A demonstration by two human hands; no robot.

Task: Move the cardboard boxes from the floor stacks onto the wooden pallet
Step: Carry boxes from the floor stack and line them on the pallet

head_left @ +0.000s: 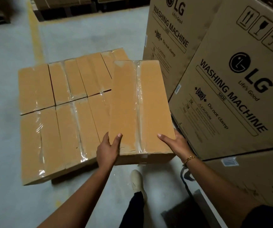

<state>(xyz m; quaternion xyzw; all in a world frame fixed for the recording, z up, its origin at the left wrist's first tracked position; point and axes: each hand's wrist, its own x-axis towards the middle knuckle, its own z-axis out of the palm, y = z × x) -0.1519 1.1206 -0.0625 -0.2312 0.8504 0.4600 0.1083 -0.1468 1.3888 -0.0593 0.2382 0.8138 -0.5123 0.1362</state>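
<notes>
You hold one cardboard box in both hands over the right side of the stacked layer.

Your left hand (107,150) and right hand (176,143) are apart. Each is clamped on a near corner of the held box (139,104), thumb on top and fingers round the side, probably to keep the long box level while you line it up. It hangs above the near-right part of the layer of boxes (50,129), just beside the washing machine cartons (231,96), so it likely goes in that corner. Count: one box in hand and seven showing in the layer, four in the far row and three in the near row; the held box hides any fourth. Three washing machine cartons, one lower down. One shoe (136,180) on the floor (9,46). The pallet isn't plainly visible, so I cannot tell if the layer sits on it.
</notes>
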